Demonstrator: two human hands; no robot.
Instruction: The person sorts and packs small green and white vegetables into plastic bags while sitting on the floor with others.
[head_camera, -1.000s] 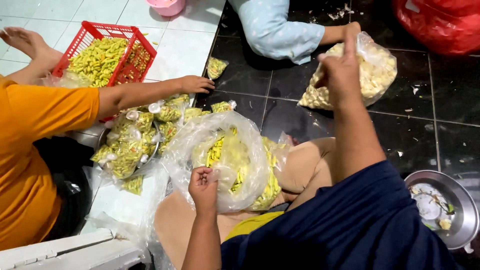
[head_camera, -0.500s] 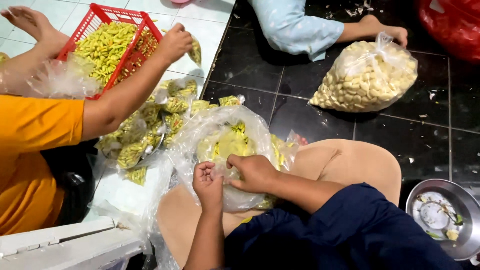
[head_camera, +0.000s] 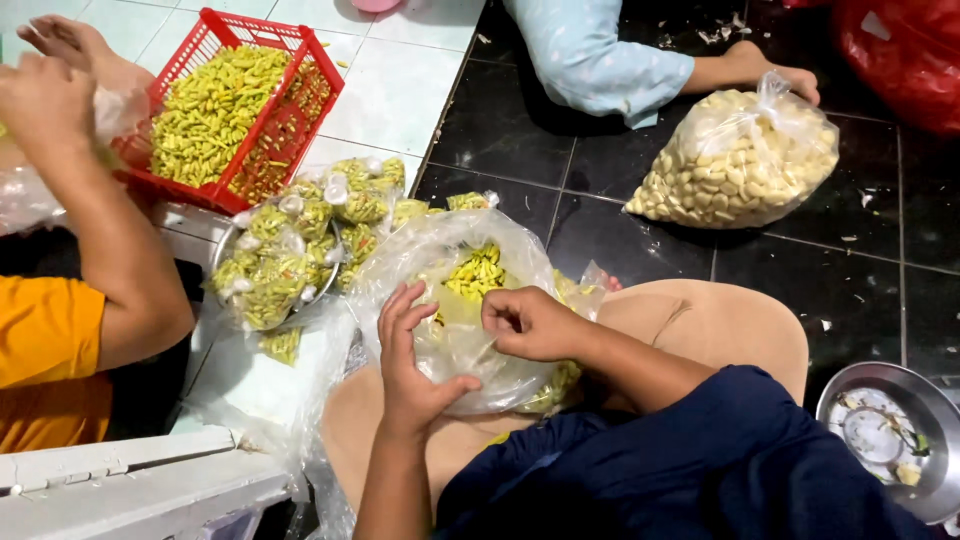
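A large clear plastic bag (head_camera: 455, 335) with yellow-green chillies inside rests on my lap. My left hand (head_camera: 410, 350) cups its near left side, fingers spread up over the plastic and thumb pressed under it. My right hand (head_camera: 525, 322) is closed in a fist, pinching the plastic at the bag's top right. Both hands are close together on the same bag.
A co-worker in orange has a forearm (head_camera: 100, 230) raised at the left, beside a red basket (head_camera: 300, 45) of chillies. A metal bowl (head_camera: 225, 250) holds several small packed bags. A tied bag of pale peeled cloves (head_camera: 735, 165) lies beyond, by another person's foot (head_camera: 770, 70). Another metal bowl (head_camera: 935, 415) sits right.
My right hand came back from the far bag of pale cloves to the bag on my lap and closed on its plastic. The co-worker's hand left the red basket and moved left.
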